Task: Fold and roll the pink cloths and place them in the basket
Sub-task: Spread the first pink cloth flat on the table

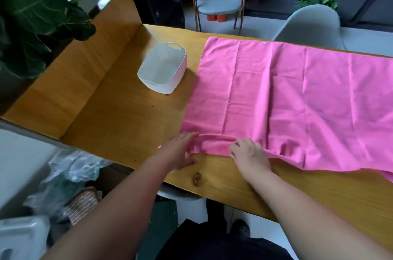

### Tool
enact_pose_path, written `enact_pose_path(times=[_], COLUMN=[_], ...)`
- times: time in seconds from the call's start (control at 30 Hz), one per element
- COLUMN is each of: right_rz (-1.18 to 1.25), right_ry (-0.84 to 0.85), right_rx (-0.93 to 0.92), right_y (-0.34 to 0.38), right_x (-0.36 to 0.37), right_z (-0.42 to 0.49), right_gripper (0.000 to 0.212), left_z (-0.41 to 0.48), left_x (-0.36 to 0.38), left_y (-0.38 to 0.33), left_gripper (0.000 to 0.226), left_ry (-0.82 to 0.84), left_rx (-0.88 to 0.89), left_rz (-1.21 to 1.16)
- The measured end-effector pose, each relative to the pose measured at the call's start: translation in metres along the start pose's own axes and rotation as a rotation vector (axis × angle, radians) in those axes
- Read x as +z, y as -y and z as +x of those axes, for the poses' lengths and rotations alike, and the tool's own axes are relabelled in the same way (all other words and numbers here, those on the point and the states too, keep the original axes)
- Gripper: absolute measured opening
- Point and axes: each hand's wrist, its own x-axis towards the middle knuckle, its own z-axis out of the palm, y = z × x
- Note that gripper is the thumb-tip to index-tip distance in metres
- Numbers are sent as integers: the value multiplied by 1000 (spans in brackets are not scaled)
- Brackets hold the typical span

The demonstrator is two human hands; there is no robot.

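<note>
Cloth (297,93): pink, flat on table (119,115), near edge bunched into a small roll.
Left hand (180,151): pinches the roll's left end.
Right hand (248,153): fingers curled on the roll.
Risk: hands close together, right side likely lags, roll goes crooked.
Basket (178,76): white, empty, just left of the cloth.

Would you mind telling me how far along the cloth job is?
Early. Done: nothing, the basket is empty. In hand: the left hand and right hand pinch the near edge of the cloth, which bunches into a first fold; the rest lies spread on the table. To do: folding, rolling, basketing.
</note>
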Motion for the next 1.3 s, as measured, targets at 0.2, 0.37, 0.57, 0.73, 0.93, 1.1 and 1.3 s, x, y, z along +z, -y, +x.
enact_pose_path(times=[0.2,0.37,0.57,0.73,0.93,1.1,1.3], right_rz=[-42,-62,39,190,154,102,245], right_ry=[72,-146,-459,-116,522,455,511], right_rx=[-84,-48,-276,-430,-259,-320,-297], right_y=[-8,2,-9,-12,-2,10,28], right_x=[-5,-2,-27,-27,-35,-44,-44], right_z=[0,6,-18,-34,-35,-29,-33], right_gripper=[35,19,6,7,19,20,13], left_z=[3,-4,0,8,3,1,13], left_x=[-3,-7,1,6,-1,14,5], left_y=[6,13,32,43,35,33,0], left_gripper=[40,38,71,64,56,74,59], left_ry=[-111,-83,-108,-59,-20,-4,-157], left_rx=[-108,-144,-175,-166,-13,-99,-324], left_rz=[-528,-554,-583,-538,36,275,279])
